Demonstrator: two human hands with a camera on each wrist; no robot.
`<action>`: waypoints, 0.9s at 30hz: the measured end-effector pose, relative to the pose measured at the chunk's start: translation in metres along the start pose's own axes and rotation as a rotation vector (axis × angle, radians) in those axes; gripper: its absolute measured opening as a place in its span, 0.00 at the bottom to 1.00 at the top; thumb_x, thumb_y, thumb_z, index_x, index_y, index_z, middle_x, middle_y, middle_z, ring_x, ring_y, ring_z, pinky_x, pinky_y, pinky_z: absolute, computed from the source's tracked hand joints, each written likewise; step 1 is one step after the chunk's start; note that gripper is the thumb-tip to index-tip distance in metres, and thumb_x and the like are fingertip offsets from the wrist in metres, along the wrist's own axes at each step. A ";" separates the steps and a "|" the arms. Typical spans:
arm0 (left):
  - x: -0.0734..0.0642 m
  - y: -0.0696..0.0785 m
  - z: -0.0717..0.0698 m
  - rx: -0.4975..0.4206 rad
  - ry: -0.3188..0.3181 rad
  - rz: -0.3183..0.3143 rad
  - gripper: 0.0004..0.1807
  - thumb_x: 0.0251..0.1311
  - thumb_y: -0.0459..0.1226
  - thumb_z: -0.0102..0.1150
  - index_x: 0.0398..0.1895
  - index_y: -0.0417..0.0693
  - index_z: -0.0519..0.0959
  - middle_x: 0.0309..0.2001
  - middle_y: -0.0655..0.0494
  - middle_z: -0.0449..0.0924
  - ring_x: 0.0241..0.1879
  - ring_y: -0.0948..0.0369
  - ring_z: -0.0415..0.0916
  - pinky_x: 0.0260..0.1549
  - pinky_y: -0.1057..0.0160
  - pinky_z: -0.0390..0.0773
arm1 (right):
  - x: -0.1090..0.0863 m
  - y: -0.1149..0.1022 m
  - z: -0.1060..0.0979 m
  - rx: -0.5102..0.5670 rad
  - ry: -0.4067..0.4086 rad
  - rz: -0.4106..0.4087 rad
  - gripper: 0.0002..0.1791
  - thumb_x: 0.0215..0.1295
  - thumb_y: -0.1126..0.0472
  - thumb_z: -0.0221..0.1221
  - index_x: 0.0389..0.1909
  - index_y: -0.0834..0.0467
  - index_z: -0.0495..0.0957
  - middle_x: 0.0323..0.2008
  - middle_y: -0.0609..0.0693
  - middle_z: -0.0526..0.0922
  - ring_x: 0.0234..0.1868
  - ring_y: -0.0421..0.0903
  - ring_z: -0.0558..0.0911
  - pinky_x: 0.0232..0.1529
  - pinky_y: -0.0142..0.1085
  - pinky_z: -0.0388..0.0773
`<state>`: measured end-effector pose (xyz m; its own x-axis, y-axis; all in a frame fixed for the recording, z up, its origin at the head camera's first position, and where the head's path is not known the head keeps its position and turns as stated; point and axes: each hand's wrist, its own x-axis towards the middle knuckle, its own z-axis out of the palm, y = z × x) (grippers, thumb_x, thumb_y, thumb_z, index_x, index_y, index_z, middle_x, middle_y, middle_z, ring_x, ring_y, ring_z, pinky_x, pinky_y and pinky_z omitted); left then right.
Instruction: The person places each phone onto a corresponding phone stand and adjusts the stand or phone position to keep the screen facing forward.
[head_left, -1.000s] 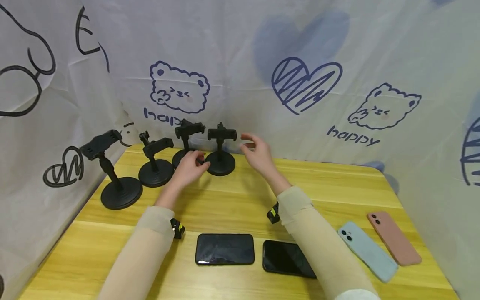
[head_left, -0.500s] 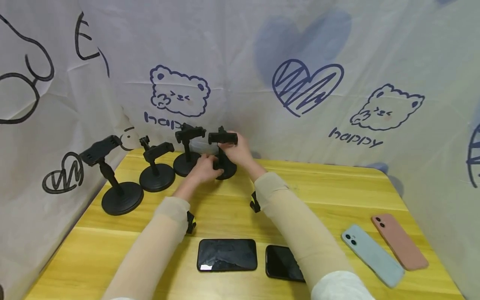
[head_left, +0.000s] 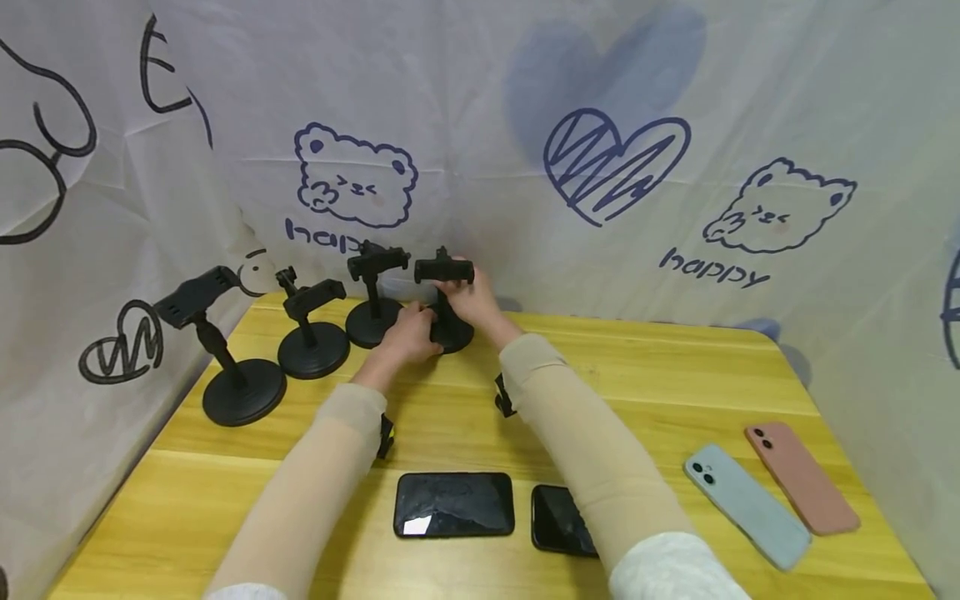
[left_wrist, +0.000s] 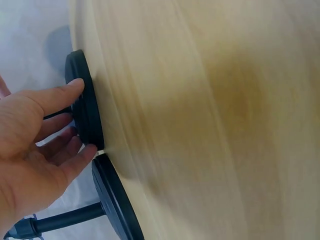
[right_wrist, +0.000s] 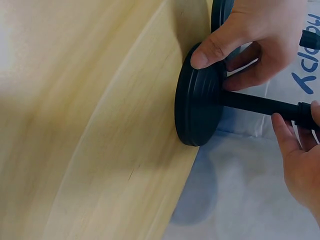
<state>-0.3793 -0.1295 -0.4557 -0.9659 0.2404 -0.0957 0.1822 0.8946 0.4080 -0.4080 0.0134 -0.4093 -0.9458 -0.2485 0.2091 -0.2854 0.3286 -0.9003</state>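
A black phone stand (head_left: 444, 271) with a round base stands at the back of the wooden table, rightmost in a row of such stands. My left hand (head_left: 408, 335) holds its base by the rim; in the left wrist view the thumb lies on the rim of the base (left_wrist: 90, 115), with the fingers spread around its upper face. My right hand (head_left: 477, 302) grips the pole just under the clamp head. In the right wrist view, the right hand (right_wrist: 302, 170) has its fingers at the collar of the pole (right_wrist: 260, 103). The clamp head partly hides the right fingers in the head view.
Left of it stand more black phone stands (head_left: 311, 348), one right beside my left hand. Two dark phones (head_left: 453, 505) lie near the front, one partly under my right sleeve. A light blue phone (head_left: 750, 507) and a pink phone (head_left: 802, 479) lie at right. A white curtain (head_left: 480, 108) hangs behind.
My left hand has moved right onto the stand's base. My right hand has come in leftward from beside the stand and now grips its pole.
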 end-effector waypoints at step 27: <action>0.029 0.100 0.045 0.203 -0.057 0.229 0.31 0.71 0.43 0.65 0.71 0.36 0.71 0.70 0.38 0.64 0.71 0.43 0.62 0.66 0.49 0.74 | -0.043 0.042 -0.110 -0.008 0.111 0.098 0.18 0.74 0.64 0.62 0.26 0.59 0.65 0.25 0.48 0.65 0.40 0.56 0.78 0.51 0.43 0.82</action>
<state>-0.3805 -0.0167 -0.4587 -0.8849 0.4597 -0.0751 0.4322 0.8705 0.2357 -0.3964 0.1382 -0.4143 -0.9804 -0.1126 0.1619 -0.1918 0.3538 -0.9154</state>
